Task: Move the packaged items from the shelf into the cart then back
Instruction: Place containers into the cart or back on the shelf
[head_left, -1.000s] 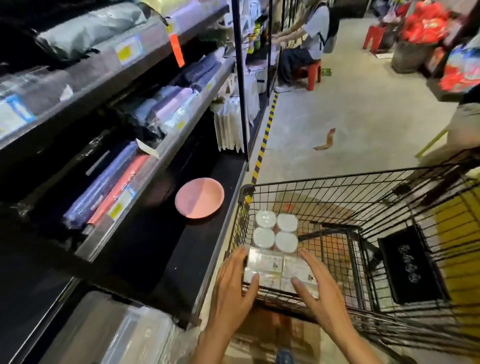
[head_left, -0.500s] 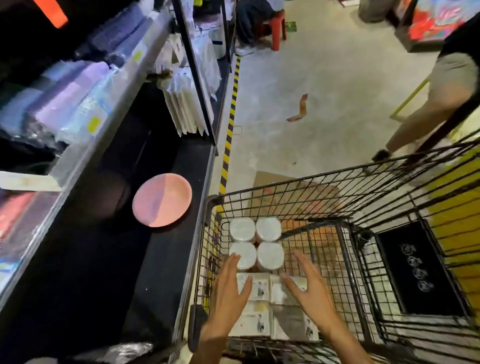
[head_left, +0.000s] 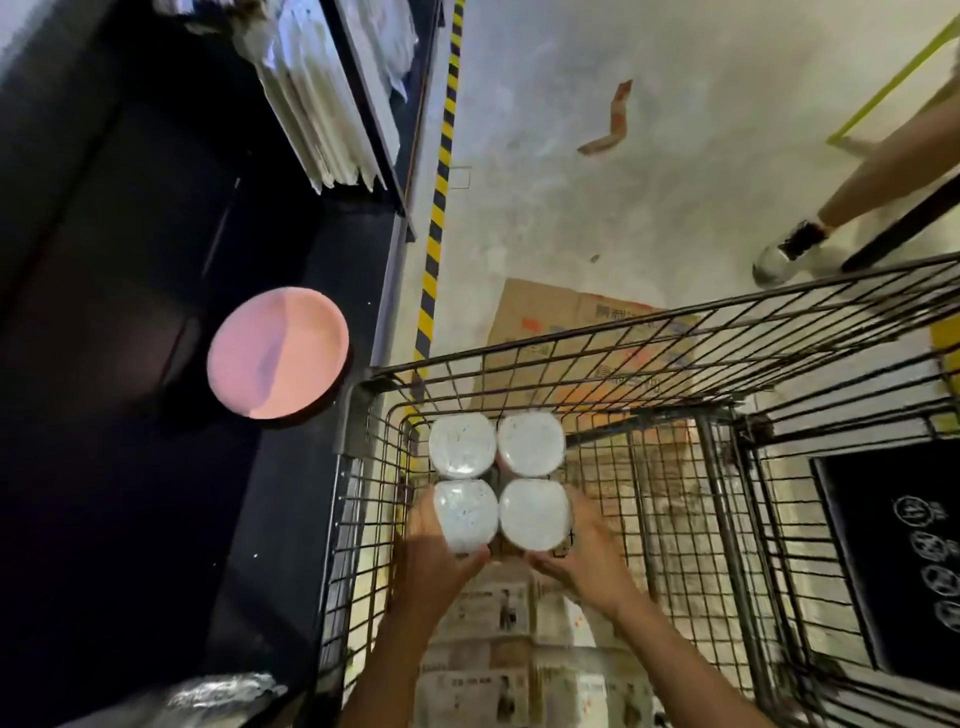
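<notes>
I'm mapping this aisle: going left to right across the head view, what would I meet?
Round pink plate → yellow-and-black striped floor tape → four-pack of white-lidded jars → black panel with white symbols.

My head view is unevenly lit. The concrete floor (head_left: 675, 171) is bright, nearly washed out toward the top, while the shelf (head_left: 130, 234) on the left sinks into near-black with almost no detail. A pink plate (head_left: 278, 360) there glows, with a soft shadow across its face. The four white lids (head_left: 497, 480) in the cart (head_left: 675, 374) are blown out by glare, their texture barely readable. My left hand (head_left: 434, 553) and right hand (head_left: 584, 558) are evenly lit but slightly soft. Wide-angle distortion bends the cart wires and the striped floor tape (head_left: 439, 182) toward the edges. The whole frame looks compressed and mildly blurred.
</notes>
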